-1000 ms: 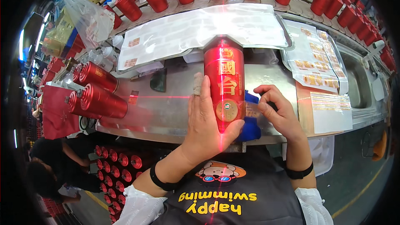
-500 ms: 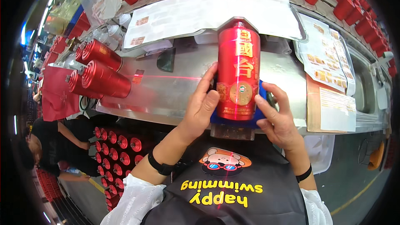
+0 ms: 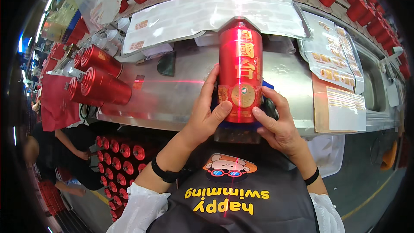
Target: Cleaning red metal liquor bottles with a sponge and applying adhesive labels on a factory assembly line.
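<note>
Item, bottle [image 3: 240, 73]: one, red with gold lettering, lying over a blue support [image 3: 268, 87] at the table's [image 3: 192, 101] near edge, neck end away from the person.
Item, hands: two, loosely spread about it. Left hand [image 3: 205, 118]: fingers along its left side, thumb on its lower front. Right hand [image 3: 278, 123]: fingers curved, thumb and forefinger at its lower right side; firmness of hold, cannot tell.
Further: four red bottles [image 3: 107, 87], left; white sheet [image 3: 207, 19], beyond; label sheets [image 3: 330, 54], right, beside a sink [image 3: 373, 88].
</note>
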Available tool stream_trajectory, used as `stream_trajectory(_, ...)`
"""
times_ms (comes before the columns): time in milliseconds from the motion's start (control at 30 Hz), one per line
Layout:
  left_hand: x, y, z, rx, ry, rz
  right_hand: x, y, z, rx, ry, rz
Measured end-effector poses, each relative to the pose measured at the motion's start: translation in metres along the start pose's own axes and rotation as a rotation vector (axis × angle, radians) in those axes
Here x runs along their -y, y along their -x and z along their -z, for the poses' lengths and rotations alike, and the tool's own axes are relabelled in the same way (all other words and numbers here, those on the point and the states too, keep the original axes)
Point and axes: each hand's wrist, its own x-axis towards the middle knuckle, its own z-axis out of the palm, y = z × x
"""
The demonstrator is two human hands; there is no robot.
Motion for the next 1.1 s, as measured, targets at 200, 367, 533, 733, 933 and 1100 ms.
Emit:
stream_trajectory(200, -0.009, 0.000, 0.001, 0.043, 0.047, 0.050, -0.003, 0.004, -0.008, -0.040, -0.109, -0.067)
stream_trajectory(367, -0.005, 0.000, 0.003, 0.041, -0.005, -0.009, -0.003, 0.002, 0.004, 0.003, -0.097, -0.034)
stream_trajectory(533, -0.005, -0.002, 0.004, 0.029, 0.032, 0.017, -0.003, 0.001, -0.004, -0.032, -0.138, -0.081)
stream_trajectory(733, 0.001, -0.001, 0.005, 0.034, 0.035, -0.010, -0.002, -0.001, -0.002, -0.025, -0.055, -0.009)
stream_trajectory(933, -0.007, -0.002, 0.005, 0.047, -0.008, -0.019, -0.002, 0.001, 0.004, -0.010, -0.124, -0.014)
stream_trajectory(1100, -0.007, -0.001, 0.002, 0.000, -0.076, 0.019, -0.006, 0.005, 0.006, -0.092, -0.137, -0.123)
